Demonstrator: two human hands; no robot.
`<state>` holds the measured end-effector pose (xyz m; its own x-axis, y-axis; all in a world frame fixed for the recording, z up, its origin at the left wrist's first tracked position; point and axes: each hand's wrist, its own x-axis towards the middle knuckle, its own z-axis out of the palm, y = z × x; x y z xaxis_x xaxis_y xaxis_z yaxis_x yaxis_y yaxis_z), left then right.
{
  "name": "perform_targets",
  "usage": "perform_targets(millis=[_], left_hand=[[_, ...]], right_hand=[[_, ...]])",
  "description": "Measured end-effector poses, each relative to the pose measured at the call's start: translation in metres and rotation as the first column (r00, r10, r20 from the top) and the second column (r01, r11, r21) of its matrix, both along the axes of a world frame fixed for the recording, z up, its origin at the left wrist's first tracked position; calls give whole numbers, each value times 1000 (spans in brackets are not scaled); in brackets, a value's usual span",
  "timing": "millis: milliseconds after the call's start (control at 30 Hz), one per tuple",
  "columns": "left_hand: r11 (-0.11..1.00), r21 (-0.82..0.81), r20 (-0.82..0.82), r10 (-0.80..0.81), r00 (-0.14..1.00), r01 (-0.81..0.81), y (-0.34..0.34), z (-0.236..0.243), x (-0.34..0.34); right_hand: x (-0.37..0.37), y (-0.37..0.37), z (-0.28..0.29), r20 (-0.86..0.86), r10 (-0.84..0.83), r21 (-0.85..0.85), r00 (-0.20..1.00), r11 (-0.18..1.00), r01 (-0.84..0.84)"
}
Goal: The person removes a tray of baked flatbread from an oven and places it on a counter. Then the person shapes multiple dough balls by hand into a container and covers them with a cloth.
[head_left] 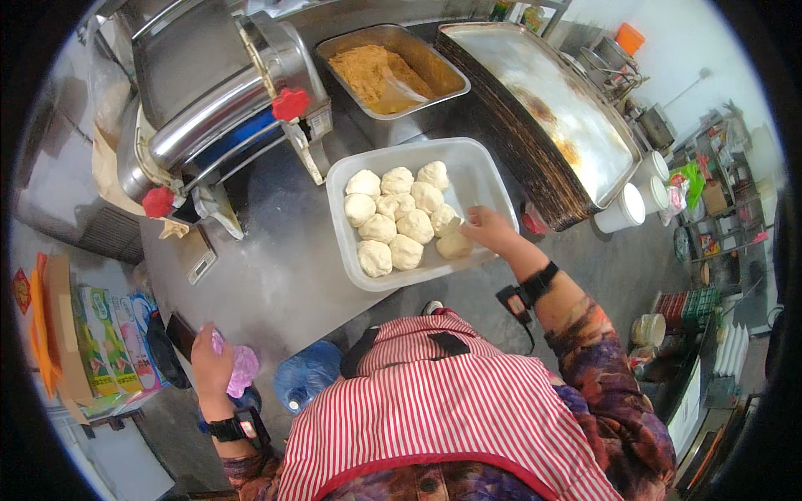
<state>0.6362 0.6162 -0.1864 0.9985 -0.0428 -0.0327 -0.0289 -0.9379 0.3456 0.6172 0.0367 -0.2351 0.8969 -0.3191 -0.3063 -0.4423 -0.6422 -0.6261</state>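
A translucent plastic tub (483, 175) of pale dough balls (413, 225) rests on the steel counter (276, 250). Over its right side is my right hand (493, 230), fingers curled beside the rightmost balls; whether they hold anything is hidden. Down at the counter's left front corner, my left hand (212, 359) has its fingers around a crumpled purple plastic bag (242, 367), next to a small dark flat object (182, 334) that is partly hidden.
A steel roller machine (209, 108) stands at the back left, beside a metal pan of orange-brown filling (376, 71). Stacked baking trays (543, 108) and white buckets (620, 204) are at right. A blue water jug (305, 376) stands below the counter; boxes (109, 342) are at far left.
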Motion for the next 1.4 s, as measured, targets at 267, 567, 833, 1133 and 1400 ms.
perform_targets(millis=[267,567,833,1133,1400], left_hand=[[574,-818,-202,-350,915,39,-179,10,50],[402,-848,-524,-736,429,-346,-360,-28,61],[293,-706,-623,-691,367,-645,-375,-63,76],[-42,-775,-467,-636,615,-631,-388,-9,61],[-210,-722,-342,-720,604,-659,-368,-8,57]], right_hand=[[45,2,-11,-253,131,-123,959,978,-166],[49,0,-2,44,384,-72,922,922,-380],[56,-32,60,323,-96,809,942,545,-221],[53,-9,64,304,90,853,948,418,-313],[53,-9,47,261,464,398,846,747,-532]])
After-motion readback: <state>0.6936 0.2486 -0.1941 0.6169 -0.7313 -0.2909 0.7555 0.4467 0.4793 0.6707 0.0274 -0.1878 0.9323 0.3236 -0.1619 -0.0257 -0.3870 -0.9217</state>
